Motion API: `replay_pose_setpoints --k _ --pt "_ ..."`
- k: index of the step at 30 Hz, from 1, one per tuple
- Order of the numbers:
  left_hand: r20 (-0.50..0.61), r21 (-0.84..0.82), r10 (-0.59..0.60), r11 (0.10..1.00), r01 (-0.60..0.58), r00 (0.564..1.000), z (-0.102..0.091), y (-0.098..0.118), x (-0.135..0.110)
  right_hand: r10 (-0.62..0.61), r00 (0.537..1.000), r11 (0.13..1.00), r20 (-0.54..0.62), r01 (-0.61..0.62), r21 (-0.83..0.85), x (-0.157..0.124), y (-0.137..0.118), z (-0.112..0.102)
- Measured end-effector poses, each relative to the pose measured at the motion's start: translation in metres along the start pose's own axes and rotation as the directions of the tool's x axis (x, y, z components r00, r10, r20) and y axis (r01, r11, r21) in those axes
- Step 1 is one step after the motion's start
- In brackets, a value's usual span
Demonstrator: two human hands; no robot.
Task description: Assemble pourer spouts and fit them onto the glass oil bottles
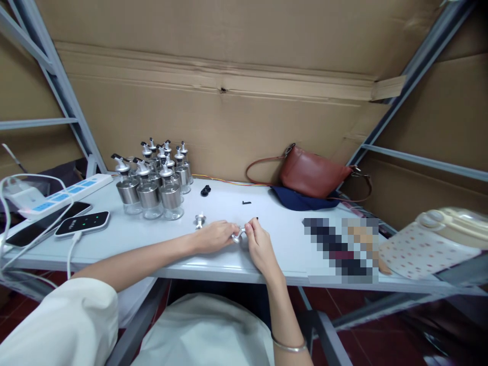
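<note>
Both hands meet over the pale table near its front edge. My left hand and my right hand are closed together on a small silver pourer cap, pinched between their fingertips. Another silver pourer cap stands alone on the table just left of my left hand. Behind it, a cluster of several glass and steel dispenser bottles with pourer tops stands at the back left. Two small black parts lie further back.
A white power strip, a dark phone and a small black device with white cables lie at the left. A brown leather bag on blue cloth sits at the back right. A dotted container sits at the right. Cardboard lines the back.
</note>
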State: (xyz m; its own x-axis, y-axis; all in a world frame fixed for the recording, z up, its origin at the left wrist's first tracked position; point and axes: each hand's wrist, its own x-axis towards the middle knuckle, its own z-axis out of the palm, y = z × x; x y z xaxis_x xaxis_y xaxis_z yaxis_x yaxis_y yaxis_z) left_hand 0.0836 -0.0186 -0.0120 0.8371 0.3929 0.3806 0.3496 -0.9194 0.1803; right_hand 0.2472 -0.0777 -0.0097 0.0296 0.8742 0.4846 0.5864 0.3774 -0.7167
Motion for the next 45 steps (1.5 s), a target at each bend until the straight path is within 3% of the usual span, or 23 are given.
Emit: replay_pose_setpoints --k 9,13,15,17,19,24,27,31,37,42,45 --pt "-0.041 -0.017 -0.044 0.999 0.043 0.998 -0.009 0.001 0.003 -0.046 0.997 0.999 0.054 0.045 0.008 -0.001 -0.006 -0.001" --pt "-0.015 0.116 0.076 0.991 -0.074 0.997 -0.027 -0.007 0.007 0.018 0.994 1.000 -0.112 -0.017 0.011 -0.001 -0.004 -0.001" --pt "-0.013 0.246 -0.062 0.967 0.063 0.998 -0.042 -0.016 0.013 0.079 0.979 0.997 -0.189 -0.073 0.035 -0.001 -0.003 -0.001" --pt "-0.041 0.370 -0.339 0.869 0.329 0.940 -0.056 -0.030 0.021 0.098 0.976 0.994 -0.195 -0.089 0.056 -0.001 -0.003 0.000" --pt "-0.062 0.442 -0.547 0.735 0.514 0.835 -0.065 -0.047 0.030 0.077 0.984 0.996 -0.159 -0.069 0.052 -0.001 -0.004 0.001" --pt "-0.047 0.461 -0.740 0.580 0.671 0.671 -0.065 -0.080 0.047 0.035 0.993 0.999 -0.110 -0.032 0.030 -0.001 -0.005 0.001" --pt "-0.044 0.460 -0.779 0.540 0.705 0.625 -0.060 -0.088 0.050 0.029 0.994 0.999 -0.105 -0.026 0.032 -0.002 -0.004 0.000" --pt "-0.077 0.437 -0.759 0.557 0.706 0.646 -0.060 -0.088 0.048 0.029 0.992 0.998 -0.125 -0.022 0.057 -0.002 -0.003 0.000" --pt "-0.170 0.379 -0.615 0.680 0.627 0.770 -0.068 -0.064 0.043 0.093 0.971 0.994 -0.220 -0.077 0.079 -0.002 0.001 0.001" --pt "-0.183 0.236 -0.383 0.877 0.418 0.906 -0.047 -0.031 0.025 0.201 0.929 0.976 -0.311 -0.165 0.140 -0.003 0.002 -0.001" --pt "-0.218 0.104 -0.262 0.952 0.289 0.940 -0.034 -0.017 0.014 0.215 0.922 0.968 -0.321 -0.159 0.192 -0.002 0.000 -0.002"
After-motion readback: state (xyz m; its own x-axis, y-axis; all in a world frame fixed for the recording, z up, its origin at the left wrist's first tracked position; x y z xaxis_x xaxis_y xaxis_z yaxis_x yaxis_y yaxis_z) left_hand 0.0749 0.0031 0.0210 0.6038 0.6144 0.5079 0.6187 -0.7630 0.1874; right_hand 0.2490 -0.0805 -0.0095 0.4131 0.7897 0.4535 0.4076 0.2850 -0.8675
